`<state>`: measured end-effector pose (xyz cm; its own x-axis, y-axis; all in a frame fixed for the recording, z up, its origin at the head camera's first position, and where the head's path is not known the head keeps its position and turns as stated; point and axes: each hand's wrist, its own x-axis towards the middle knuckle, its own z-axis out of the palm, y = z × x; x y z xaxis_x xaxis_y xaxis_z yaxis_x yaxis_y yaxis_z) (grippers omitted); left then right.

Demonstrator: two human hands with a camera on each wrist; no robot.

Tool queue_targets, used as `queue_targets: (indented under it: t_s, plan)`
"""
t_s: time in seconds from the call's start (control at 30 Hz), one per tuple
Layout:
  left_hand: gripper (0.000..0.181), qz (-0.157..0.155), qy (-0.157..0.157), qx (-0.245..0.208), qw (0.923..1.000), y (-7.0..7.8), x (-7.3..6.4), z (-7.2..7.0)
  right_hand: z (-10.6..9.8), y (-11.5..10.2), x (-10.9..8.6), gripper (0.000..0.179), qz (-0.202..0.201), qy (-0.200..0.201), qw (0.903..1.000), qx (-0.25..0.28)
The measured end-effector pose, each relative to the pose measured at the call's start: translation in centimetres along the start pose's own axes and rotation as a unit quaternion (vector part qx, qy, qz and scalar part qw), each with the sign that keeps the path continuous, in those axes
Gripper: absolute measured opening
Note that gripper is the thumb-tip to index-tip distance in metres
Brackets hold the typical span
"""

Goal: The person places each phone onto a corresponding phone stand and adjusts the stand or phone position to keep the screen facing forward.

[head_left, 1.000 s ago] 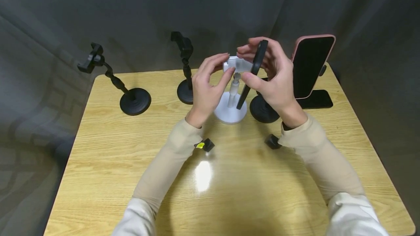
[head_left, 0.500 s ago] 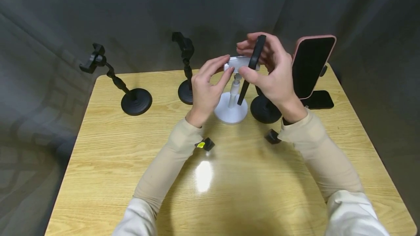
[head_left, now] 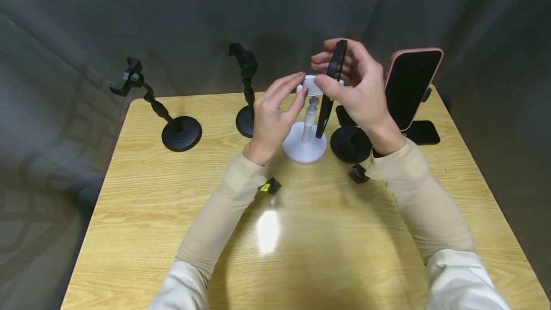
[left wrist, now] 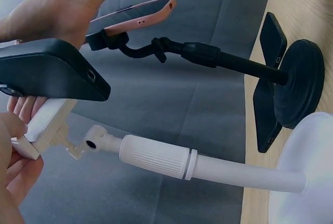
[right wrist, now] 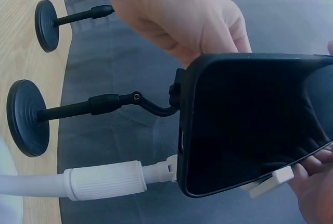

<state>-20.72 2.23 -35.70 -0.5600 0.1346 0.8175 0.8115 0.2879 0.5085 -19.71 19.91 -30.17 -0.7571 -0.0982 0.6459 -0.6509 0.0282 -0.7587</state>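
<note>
A white phone stand has its round base [head_left: 304, 149] on the table and its clamp [head_left: 312, 86] raised on the stem. My left hand [head_left: 273, 116] pinches the left end of that clamp between thumb and fingers. A black-cased phone [head_left: 326, 114] stands edge-on in the head view, held by my right hand [head_left: 363, 87] with the thumb on the near side. In the right wrist view, the dark screen of the phone [right wrist: 255, 125] covers much of the clamp, and one white clamp end [right wrist: 273, 181] shows below its edge. Whether phone and clamp touch, I cannot tell.
Two black phone stands [head_left: 181, 133] [head_left: 245, 121] stand at the left and back, their clamps raised. To the right, a pink-cased phone [head_left: 411, 90] sits on another black stand [head_left: 350, 145]. Flat black phones [head_left: 422, 133] lie behind it. Dark curtain [head_left: 275, 8] hangs behind the table [head_left: 193, 233].
My right hand and the black phone have moved slightly up, and the phone has become more upright, covering the clamp's right part. My left hand keeps its pinch on the clamp.
</note>
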Motion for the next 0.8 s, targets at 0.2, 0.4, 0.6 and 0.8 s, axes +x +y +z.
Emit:
queue_targets:
  t_s: [0.2,0.4,0.6,0.8]
  plan:
    - [0.027,0.008,-0.003,0.007,0.9999,-0.1,0.0,0.0,-0.4,-0.2,0.3,0.059,0.047,0.007,0.9987,0.019]
    - [0.027,0.019,-0.001,0.013,0.9997,-0.3,-0.1,-0.1,-0.5,-0.1,0.3,0.056,0.081,0.009,0.9966,0.006]
    - [0.025,0.029,-0.002,0.024,0.9993,-0.4,-0.2,-0.2,-0.2,0.4,0.0,0.050,0.039,0.014,0.9990,-0.018]
    - [0.024,0.038,0.002,0.019,0.9991,-0.4,-0.2,-0.1,0.4,1.1,-0.3,0.060,-0.009,0.045,0.9950,-0.088]
